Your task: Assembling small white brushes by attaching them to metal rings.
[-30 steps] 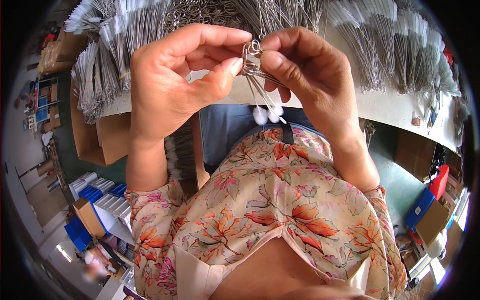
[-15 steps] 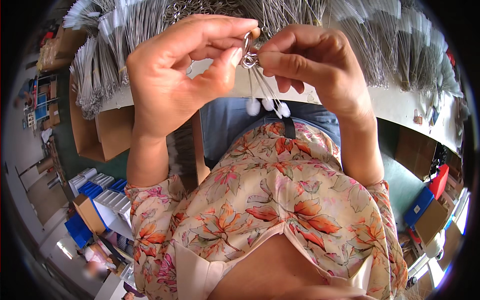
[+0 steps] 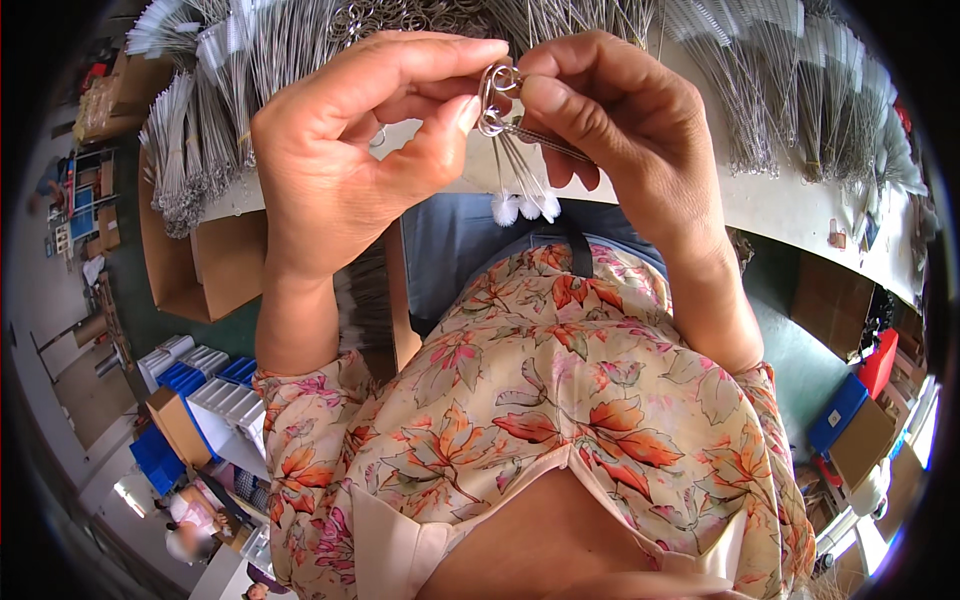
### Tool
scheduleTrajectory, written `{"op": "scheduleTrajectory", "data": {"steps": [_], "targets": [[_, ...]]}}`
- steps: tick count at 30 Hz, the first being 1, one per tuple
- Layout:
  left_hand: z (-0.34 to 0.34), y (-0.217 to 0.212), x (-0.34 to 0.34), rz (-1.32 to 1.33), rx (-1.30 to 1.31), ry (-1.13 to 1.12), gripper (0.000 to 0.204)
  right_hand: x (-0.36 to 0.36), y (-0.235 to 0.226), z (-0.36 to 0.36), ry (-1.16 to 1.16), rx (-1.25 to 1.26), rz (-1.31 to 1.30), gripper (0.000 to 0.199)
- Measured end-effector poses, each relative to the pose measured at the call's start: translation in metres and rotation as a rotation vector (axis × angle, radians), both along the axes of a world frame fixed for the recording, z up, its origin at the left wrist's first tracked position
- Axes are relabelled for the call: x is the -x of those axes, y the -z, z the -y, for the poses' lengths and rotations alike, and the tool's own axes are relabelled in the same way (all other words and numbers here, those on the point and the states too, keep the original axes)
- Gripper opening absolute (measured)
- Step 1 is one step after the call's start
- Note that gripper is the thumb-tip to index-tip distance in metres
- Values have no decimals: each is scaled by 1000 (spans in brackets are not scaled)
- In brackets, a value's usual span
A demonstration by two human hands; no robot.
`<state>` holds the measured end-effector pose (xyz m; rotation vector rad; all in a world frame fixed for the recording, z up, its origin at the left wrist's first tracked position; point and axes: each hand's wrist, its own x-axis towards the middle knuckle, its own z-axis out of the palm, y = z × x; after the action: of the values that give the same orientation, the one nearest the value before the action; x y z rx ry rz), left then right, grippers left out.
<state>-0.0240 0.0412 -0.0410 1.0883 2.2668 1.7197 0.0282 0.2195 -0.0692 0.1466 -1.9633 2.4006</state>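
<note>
My left hand (image 3: 350, 150) pinches a silver metal ring (image 3: 486, 100) between thumb and fingertips, above my lap. Several thin wire brushes with white bristle tips (image 3: 526, 207) hang down from the ring by their looped ends. Close against it on the other side, my right hand (image 3: 640, 130) is closed, thumb and forefinger pressed together at a small wire loop (image 3: 505, 78) by the ring's upper part. More twisted wire (image 3: 550, 143) runs from the ring's lower end under my right fingers, where its far end is hidden.
Bundles of white-tipped wire brushes (image 3: 200, 130) stand at the table's left, with more bundles (image 3: 760, 90) at the right. A heap of metal rings (image 3: 410, 15) lies at the far middle of the white table (image 3: 790, 205). An open cardboard box (image 3: 230, 265) sits below the left edge.
My right hand has shifted up and its thumb now pinches at the ring's upper part. A loop shows there, and wire now slants toward my right palm. The left hand holds nearly still.
</note>
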Motion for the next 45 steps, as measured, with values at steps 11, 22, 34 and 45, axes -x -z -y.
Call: {"op": "scheduleTrajectory", "data": {"steps": [11,22,34,45], "targets": [[0,4,-3,-28,-11,-30,28,-4,2,6,76,-32,-68,12],[-2,9,-5,60,-47,-24,28,-3,14,11,272,-335,-396,9],[-7,18,-13,-14,-181,-72,28,-7,15,7,98,-232,-383,12],[-9,18,-10,-84,-88,-44,25,-9,13,5,192,-294,-344,14]]}}
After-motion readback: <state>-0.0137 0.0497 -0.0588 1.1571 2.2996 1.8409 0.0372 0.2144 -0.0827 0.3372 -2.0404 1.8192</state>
